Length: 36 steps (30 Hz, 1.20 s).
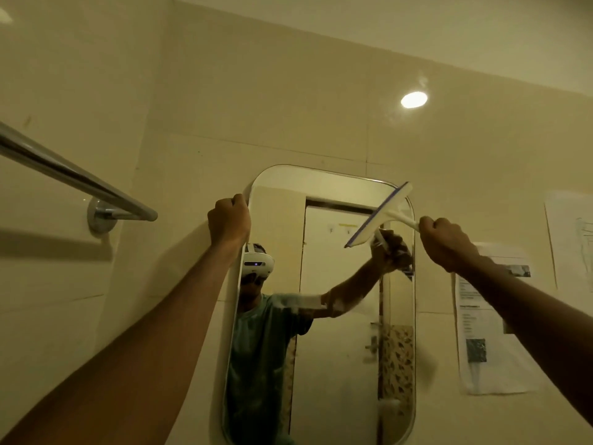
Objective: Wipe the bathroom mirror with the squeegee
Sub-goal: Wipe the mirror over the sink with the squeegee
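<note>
A tall mirror (340,348) with rounded corners hangs on the cream tiled wall. My right hand (444,240) is closed on the handle of a white squeegee (380,216) with a blue rubber edge. Its blade lies slanted across the mirror's upper right part, against the glass. My left hand (229,220) is a fist at the mirror's upper left edge, gripping or pressing its rim. Pale smears show on the glass at mid height. The mirror reflects a person in a teal shirt wearing a headset.
A chrome towel rail (73,178) juts out from the wall at the left. Printed paper sheets (487,332) hang on the wall right of the mirror. A ceiling light's glare (414,99) shines on the tiles above.
</note>
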Tool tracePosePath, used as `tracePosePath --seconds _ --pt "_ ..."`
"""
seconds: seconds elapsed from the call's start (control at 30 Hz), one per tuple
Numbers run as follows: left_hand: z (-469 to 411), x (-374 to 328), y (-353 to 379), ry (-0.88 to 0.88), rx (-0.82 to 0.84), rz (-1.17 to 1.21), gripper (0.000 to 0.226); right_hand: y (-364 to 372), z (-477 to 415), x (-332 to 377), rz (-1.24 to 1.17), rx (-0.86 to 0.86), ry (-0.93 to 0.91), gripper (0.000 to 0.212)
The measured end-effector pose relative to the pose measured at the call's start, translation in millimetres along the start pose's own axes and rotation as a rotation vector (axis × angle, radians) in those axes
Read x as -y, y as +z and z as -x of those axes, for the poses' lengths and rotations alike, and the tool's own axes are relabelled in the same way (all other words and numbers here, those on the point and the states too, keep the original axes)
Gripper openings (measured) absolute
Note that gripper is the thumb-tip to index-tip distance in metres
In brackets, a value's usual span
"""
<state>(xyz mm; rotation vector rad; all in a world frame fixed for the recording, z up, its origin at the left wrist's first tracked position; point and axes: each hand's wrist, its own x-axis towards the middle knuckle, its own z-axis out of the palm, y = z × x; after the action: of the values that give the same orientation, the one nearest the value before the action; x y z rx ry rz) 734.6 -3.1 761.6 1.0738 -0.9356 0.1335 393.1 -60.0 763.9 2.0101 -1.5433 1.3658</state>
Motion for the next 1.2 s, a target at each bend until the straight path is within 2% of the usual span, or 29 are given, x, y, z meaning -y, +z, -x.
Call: tracePosePath --seconds 0.07,0.13,0.17,0.2,0.27,0.37,0.53,0.67,0.77,0.9,0.97,1.1,1.2 --pt "3.5 -0.3 -0.3 0.031 -0.005 -0.024 0.038 -7.2 0.9 8.2 -0.029 -0.012 -0.002 0.047" --pt "6.6 0.0 0.4 0.059 -0.018 -0.049 0.040 -18.7 -2.0 22.7 -0.215 -0.057 0.036 0.071" --pt "7.6 0.3 1.0 0.069 -0.025 -0.059 0.040 -24.1 -3.5 31.6 -0.300 -0.069 0.047 0.075" --pt "7.7 0.8 1.5 0.074 -0.030 -0.063 0.040 -27.6 -5.1 39.2 -0.371 -0.065 0.047 0.074" --pt "8.1 1.7 2.2 0.063 -0.034 -0.058 0.038 -27.9 -6.7 49.3 -0.488 -0.037 0.022 0.055" --pt "9.1 3.0 2.1 0.056 -0.036 -0.074 0.038 -15.2 -1.1 55.7 -0.542 0.005 -0.024 0.039" --pt "6.7 4.7 3.4 0.040 -0.029 -0.094 0.042 23.6 31.8 41.7 -0.525 -0.056 -0.017 0.041" --pt "7.9 2.8 2.0 0.041 -0.021 -0.091 0.043 46.4 75.5 26.7 -0.525 0.005 0.054 0.040" --pt "9.8 1.8 0.2 0.063 -0.008 -0.080 0.042 20.2 64.6 33.9 -0.470 0.046 0.070 0.044" --pt "12.3 0.7 -0.6 0.062 -0.019 -0.070 0.040 -28.4 17.1 56.7 -0.365 -0.066 0.020 0.050" --pt "12.3 0.9 -1.4 0.061 -0.016 -0.064 0.040 -32.7 4.7 63.6 -0.355 -0.050 0.022 0.048" --pt "10.7 1.8 -0.4 0.066 -0.013 -0.072 0.040 -7.2 14.9 54.9 -0.303 -0.050 0.005 0.043" --pt "10.0 4.2 1.3 0.082 -0.018 -0.081 0.039 28.4 52.2 37.4 -0.414 -0.024 0.086 0.043"
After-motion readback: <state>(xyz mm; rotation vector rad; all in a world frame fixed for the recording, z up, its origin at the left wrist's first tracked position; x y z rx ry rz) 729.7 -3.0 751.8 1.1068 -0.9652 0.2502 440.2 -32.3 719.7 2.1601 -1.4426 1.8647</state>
